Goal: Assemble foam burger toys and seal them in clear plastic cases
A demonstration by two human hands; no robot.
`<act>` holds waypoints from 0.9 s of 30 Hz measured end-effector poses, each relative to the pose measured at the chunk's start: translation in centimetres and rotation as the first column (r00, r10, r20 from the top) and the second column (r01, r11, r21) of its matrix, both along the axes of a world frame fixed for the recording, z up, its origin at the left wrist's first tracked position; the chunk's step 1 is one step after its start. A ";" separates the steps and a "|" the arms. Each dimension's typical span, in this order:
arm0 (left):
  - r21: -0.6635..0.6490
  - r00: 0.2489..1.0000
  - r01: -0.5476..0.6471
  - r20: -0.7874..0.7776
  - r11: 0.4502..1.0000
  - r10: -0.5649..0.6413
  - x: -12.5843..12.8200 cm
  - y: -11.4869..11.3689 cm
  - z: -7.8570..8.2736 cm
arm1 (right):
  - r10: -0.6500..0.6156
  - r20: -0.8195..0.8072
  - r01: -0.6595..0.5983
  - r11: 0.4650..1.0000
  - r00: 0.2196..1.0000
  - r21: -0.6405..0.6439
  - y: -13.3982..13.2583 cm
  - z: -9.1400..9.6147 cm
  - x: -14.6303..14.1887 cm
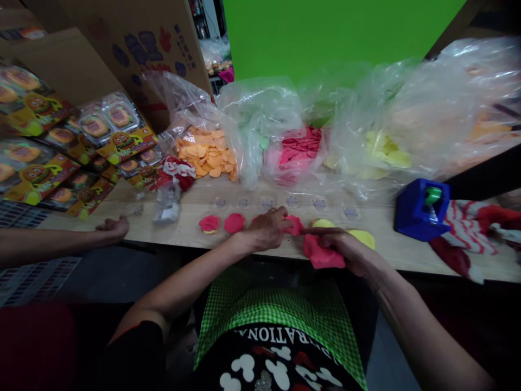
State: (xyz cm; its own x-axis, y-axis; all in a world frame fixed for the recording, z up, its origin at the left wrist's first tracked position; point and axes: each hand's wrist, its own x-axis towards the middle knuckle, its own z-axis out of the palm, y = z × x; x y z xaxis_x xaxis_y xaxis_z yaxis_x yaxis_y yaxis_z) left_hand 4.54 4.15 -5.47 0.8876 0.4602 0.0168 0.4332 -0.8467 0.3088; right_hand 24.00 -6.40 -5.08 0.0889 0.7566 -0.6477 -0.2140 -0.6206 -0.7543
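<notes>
Both hands at a row of red pieces on the table.
The right hand is partly curled around a red wad, its forefinger stretched towards the row; the left hand has half-bent fingers at one piece there, though whether they pinch it cannot be told. The wad seems held low beside the row for easy reach. The left hand hides part of the row. A yellow piece lies just beside the right hand, open bags stand behind, and a blue dispenser sits farther right.
</notes>
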 end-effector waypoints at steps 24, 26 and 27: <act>-0.822 0.888 -0.016 0.250 0.569 0.386 3.8 -0.6 0.3 | -0.147 -0.215 0.208 0.932 0.965 0.296 0.9 0.2 2.0; -0.949 0.858 0.140 0.259 0.284 0.443 4.8 -1.0 0.0 | -0.168 -0.193 0.222 0.923 0.967 0.314 1.1 0.5 2.0; -0.964 0.839 0.179 0.255 0.199 0.481 5.2 -1.1 -0.1 | -0.185 -0.176 0.233 0.920 0.967 0.316 1.2 0.5 2.0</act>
